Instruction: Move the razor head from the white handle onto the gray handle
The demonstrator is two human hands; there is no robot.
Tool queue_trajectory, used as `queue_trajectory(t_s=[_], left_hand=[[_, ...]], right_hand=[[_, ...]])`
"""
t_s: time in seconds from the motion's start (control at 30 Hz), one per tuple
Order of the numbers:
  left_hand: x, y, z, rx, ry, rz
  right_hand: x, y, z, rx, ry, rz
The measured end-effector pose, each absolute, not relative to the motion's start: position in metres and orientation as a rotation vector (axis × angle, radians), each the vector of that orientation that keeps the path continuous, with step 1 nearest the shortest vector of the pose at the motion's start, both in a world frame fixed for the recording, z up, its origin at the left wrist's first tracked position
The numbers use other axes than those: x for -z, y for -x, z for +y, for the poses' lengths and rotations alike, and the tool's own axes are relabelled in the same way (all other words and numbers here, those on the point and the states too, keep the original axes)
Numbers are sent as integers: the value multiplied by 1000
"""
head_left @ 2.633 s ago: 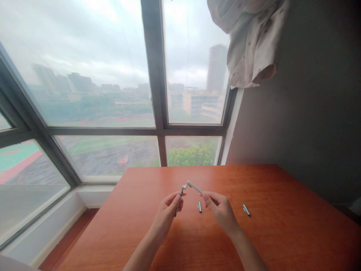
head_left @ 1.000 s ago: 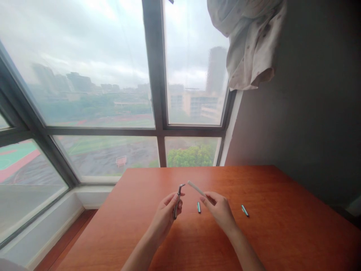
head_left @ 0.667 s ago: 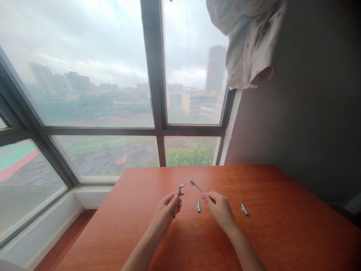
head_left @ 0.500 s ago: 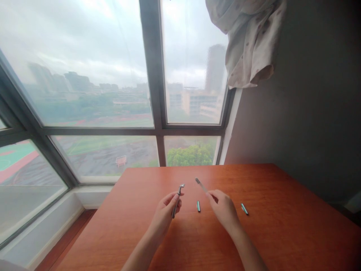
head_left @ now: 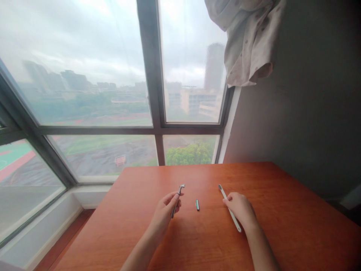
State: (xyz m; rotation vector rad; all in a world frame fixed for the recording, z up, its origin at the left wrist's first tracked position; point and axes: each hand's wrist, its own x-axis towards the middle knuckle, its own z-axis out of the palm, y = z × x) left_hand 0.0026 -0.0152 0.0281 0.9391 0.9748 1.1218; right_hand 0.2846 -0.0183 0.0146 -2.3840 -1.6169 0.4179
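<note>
My left hand (head_left: 167, 207) is closed around a razor handle (head_left: 176, 202), its narrow head pointing up and away, with no blade cartridge visible on it. To the right of that hand, a small teal-and-black razor cartridge (head_left: 197, 205) lies on the table. My right hand (head_left: 241, 207) pinches a whitish toothbrush (head_left: 232, 216) by the middle of its handle. The toothbrush lies slanted at the tabletop, its dark bristle head (head_left: 220, 186) far from me and the handle's end near me. A second cartridge, seen earlier, is hidden by my right hand.
The reddish-brown wooden table (head_left: 194, 244) reaches to the window (head_left: 158, 130) at the back. A dark grey wall (head_left: 287, 124) stands to the right, with a bunched curtain (head_left: 249, 49) hanging high beside it.
My right hand has moved right with the toothbrush and lowered it to the table; its whole handle now shows. The second cartridge has gone out of sight. My left hand stays put.
</note>
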Motion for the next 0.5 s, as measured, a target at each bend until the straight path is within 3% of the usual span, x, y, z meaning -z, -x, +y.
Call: queue_trajectory(t_s=[0.5], left_hand=[[-33, -3, -17, -1116, -951, 1012]], right_hand=[[-9, -291, -19, -305, 2408, -1639]])
